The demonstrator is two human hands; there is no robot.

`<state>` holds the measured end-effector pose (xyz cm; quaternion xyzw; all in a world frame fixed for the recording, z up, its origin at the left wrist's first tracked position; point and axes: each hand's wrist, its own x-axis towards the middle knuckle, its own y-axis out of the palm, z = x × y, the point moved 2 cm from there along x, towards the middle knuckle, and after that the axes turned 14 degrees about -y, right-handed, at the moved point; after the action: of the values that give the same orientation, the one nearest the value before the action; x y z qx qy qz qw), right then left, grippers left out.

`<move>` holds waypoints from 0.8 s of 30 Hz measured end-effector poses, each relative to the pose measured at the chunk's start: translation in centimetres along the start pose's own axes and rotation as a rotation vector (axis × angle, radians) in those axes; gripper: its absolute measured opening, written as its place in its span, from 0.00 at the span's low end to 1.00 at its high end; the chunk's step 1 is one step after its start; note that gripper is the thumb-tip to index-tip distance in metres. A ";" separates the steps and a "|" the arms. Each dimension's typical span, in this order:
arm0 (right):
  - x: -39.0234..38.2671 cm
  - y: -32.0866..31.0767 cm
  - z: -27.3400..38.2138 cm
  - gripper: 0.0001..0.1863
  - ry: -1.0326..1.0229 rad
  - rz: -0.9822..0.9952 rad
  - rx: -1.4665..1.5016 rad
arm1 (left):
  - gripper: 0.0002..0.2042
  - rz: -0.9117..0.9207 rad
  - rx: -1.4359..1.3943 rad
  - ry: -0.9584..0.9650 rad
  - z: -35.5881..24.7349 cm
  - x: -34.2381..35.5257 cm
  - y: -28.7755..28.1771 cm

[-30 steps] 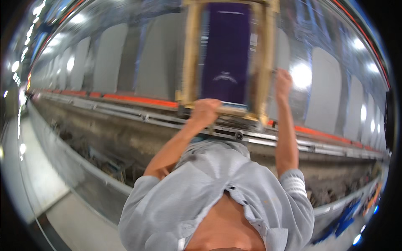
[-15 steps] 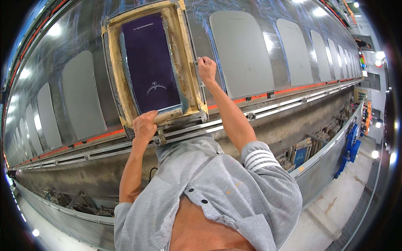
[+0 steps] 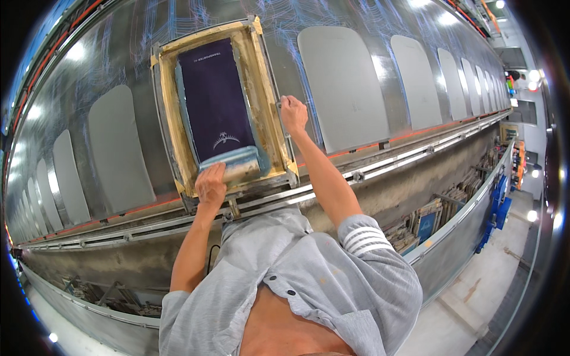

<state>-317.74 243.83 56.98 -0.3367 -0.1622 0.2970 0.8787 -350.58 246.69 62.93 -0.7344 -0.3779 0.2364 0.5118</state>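
Observation:
A screen-printing frame with taped, yellowish edges lies on the long metal table in front of me. Its dark purple mesh carries a pale curved emblem near the close end and a small line of print at the far end. My left hand grips a squeegee at the near end of the mesh, fingers over its top edge. Blue-grey ink shows along the tool. At the frame's right side, my right hand is closed on the side edge; the exact part under its fingers is hidden.
Grey rounded panels lie in a row to the right, with more panels to the left. A metal rail runs along the table's near edge. Stacked frames stand in a trough below it. Blue objects hang at the far right.
The squeegee shows more of its face at the near end, and my left hand has shifted over it. My right hand stays at the frame's side. The view has moved slightly.

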 end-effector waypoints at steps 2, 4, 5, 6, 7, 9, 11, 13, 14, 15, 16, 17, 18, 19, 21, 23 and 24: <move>-0.5 -0.2 1.0 0.17 -0.055 -0.056 0.017 | 0.23 -0.062 0.023 0.009 0.7 4.5 -0.1; 0.0 0.3 2.4 0.17 -0.228 -0.171 -0.077 | 0.22 -0.132 0.013 0.044 2.0 10.2 0.2; 0.9 0.4 3.0 0.17 -0.320 -0.225 -0.133 | 0.21 -0.147 0.025 0.050 2.5 13.4 0.5; 2.1 0.7 4.6 0.17 -0.400 -0.229 -0.128 | 0.20 -0.148 0.049 0.039 3.1 16.7 0.6; 3.9 0.9 6.1 0.17 -0.483 -0.202 -0.121 | 0.21 -0.217 0.033 0.060 4.7 19.7 1.6; 7.7 2.7 8.9 0.17 -0.622 -0.138 -0.070 | 0.21 -0.190 0.039 0.037 4.8 26.6 1.0; 12.2 4.3 12.4 0.16 -0.797 -0.128 -0.138 | 0.14 -0.114 0.029 0.023 5.0 32.9 0.3; 17.1 5.8 15.2 0.17 -0.959 -0.028 -0.084 | 0.09 0.021 0.142 0.010 4.4 37.8 -1.2; 19.4 6.3 16.9 0.19 -1.034 0.047 -0.083 | 0.08 0.057 0.153 0.004 4.5 39.7 -2.0; 21.3 6.7 18.8 0.20 -1.110 0.124 -0.085 | 0.08 0.094 0.160 -0.002 4.6 41.3 -2.8; 23.1 7.3 20.6 0.20 -1.070 0.300 -0.130 | 0.08 0.122 0.163 -0.033 4.5 42.7 -3.8; 24.4 8.2 21.8 0.20 -1.028 0.477 -0.171 | 0.09 0.149 0.168 -0.068 4.9 43.7 -4.4; 25.5 9.1 22.2 0.19 -0.982 0.567 -0.242 | 0.10 0.160 0.178 -0.062 5.1 44.7 -4.1; 26.5 10.0 22.5 0.18 -0.937 0.651 -0.312 | 0.10 0.167 0.189 -0.055 5.4 45.7 -3.8; 27.6 11.6 21.7 0.15 -0.884 0.703 -0.421 | 0.12 0.118 0.211 -0.019 5.8 46.7 -3.1; 26.7 12.9 20.5 0.12 -0.866 0.652 -0.489 | 0.14 0.021 0.236 0.032 5.9 45.7 -2.5; 25.5 12.9 20.1 0.08 -0.876 0.609 -0.477 | 0.14 0.046 0.228 0.020 5.8 44.5 -2.1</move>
<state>-313.12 277.60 64.72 -0.4025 -0.4688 0.6031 0.5044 -328.70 285.92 64.52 -0.6823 -0.3265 0.2822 0.5902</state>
